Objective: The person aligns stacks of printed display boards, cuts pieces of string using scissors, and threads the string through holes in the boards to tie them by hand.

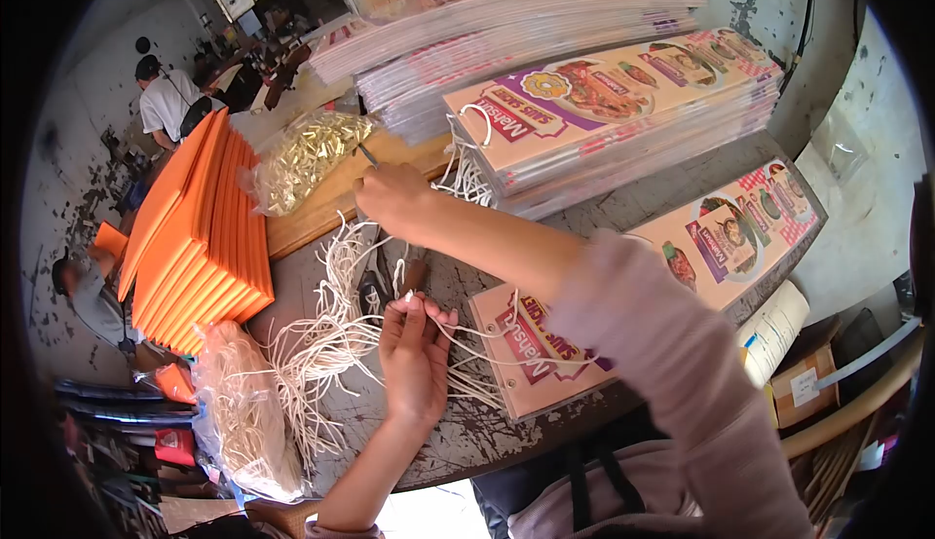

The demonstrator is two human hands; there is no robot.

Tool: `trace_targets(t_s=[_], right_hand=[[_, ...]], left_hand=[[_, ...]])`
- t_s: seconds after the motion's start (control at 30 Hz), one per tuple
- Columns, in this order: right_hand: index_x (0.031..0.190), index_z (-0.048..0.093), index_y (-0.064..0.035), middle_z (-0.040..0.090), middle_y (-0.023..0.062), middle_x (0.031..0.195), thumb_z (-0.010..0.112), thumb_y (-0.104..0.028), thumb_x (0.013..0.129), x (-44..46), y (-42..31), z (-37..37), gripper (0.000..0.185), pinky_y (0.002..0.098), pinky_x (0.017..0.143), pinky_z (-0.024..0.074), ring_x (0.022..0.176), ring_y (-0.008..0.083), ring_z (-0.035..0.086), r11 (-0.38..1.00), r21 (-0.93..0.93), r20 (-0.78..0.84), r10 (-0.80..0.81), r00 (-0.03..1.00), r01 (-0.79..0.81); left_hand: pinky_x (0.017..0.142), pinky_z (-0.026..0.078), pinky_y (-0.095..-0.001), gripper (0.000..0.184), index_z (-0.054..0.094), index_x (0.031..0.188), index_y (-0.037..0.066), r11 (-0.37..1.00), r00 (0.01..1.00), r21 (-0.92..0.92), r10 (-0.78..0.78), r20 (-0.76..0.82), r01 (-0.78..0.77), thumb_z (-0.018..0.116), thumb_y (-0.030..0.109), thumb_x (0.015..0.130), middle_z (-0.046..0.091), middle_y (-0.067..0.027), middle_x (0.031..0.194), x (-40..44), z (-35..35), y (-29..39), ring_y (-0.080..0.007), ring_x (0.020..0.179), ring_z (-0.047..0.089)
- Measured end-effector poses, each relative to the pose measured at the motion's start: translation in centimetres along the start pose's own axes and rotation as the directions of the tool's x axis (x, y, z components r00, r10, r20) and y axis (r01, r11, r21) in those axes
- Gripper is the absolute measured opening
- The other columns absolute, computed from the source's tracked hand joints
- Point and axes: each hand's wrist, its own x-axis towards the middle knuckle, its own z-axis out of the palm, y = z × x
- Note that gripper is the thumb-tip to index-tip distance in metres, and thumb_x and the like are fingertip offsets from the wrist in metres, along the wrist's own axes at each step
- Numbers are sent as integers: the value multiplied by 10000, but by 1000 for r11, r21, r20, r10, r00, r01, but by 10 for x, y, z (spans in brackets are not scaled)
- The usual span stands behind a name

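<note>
White cord (466, 331) is pinched between the thumb and fingers of my left hand (417, 344), and it runs toward a printed card (545, 344) on the worn table. My right hand (392, 196) is beyond it, fingers curled at the edge of a wooden board (326, 203); a small dark tool (368, 156) sticks out from the fingers. Loose cords (341, 315) lie in a heap left of my hands. A bag of small gold-coloured pieces (317, 154) rests on the board.
Stacked orange sheets (200, 247) stand at the left, with a bag of cords (245, 408) below. Tall stacks of printed cards (623, 101) fill the back. A person in a white shirt (175, 101) is far left; another person (93, 296) is lower.
</note>
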Motion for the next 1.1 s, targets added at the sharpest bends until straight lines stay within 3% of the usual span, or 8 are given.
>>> trace_targets(t_s=[0.23, 0.47, 0.57, 0.67, 0.8, 0.93, 1.0, 1.1], right_hand=[[1004, 627, -70, 575, 67, 1100, 561, -108, 786, 45, 12, 31, 231, 417, 833, 393, 1023, 241, 545, 951, -308, 115, -3, 993, 38], [882, 676, -62, 630, 77, 899, 625, -154, 752, -5, -2, -74, 167, 334, 709, 458, 917, 260, 586, 928, -362, -57, -119, 991, 91], [810, 667, -28, 598, 99, 704, 628, -219, 771, -39, 5, -134, 199, 312, 588, 446, 680, 246, 590, 989, -102, 240, -81, 967, 108], [809, 634, -4, 527, 105, 607, 594, -284, 814, -64, 23, -162, 283, 332, 531, 402, 520, 247, 510, 952, 182, 148, -273, 950, 245], [818, 636, -37, 529, 66, 602, 540, -369, 846, -108, 42, -177, 347, 347, 543, 412, 592, 207, 541, 933, 237, -486, -128, 864, 271], [747, 500, -2, 412, 6, 646, 505, -234, 892, -170, 51, -205, 273, 250, 566, 330, 609, 99, 390, 935, 352, -424, 107, 899, 54], [729, 464, -2, 413, 9, 652, 507, -179, 879, -203, 56, -214, 237, 245, 579, 326, 627, 110, 398, 935, 345, -405, 68, 912, 84], [723, 483, 3, 440, 30, 646, 546, -150, 844, -248, 48, -204, 205, 256, 590, 349, 631, 120, 427, 888, 449, -366, 282, 887, -97]], left_hand=[[772, 426, -272, 67, 454, 925, 67, 999, 1000, -38, -24, 12, 24, 473, 131, 924, 497, -26, 828, 3, -5, -3, -111, 784, 492], [774, 425, -264, 65, 457, 938, 61, 1000, 1000, -22, -4, 20, 4, 466, 124, 926, 499, -26, 829, 6, -3, -3, -107, 782, 494], [774, 427, -263, 64, 460, 943, 62, 1000, 999, -2, -11, 36, 11, 470, 122, 923, 500, -25, 829, 6, -3, -3, -107, 779, 494], [770, 429, -263, 65, 466, 947, 61, 1000, 999, 6, -20, 51, 20, 476, 119, 919, 500, -24, 828, 6, -4, -4, -108, 778, 495], [764, 434, -265, 72, 475, 954, 54, 999, 998, 19, -29, 47, 28, 487, 111, 911, 500, -27, 828, 6, -3, -3, -114, 776, 495], [757, 438, -262, 69, 475, 966, 48, 999, 998, 7, -50, 38, 50, 479, 85, 908, 498, -28, 821, 5, -3, -1, -117, 764, 492], [748, 441, -260, 69, 476, 968, 45, 998, 997, 16, -68, 40, 68, 474, 79, 907, 497, -26, 816, 3, -1, 1, -117, 756, 491], [728, 446, -256, 74, 477, 969, 39, 995, 994, 5, -103, 42, 103, 471, 76, 905, 494, -21, 809, 0, 2, 5, -115, 741, 488]])
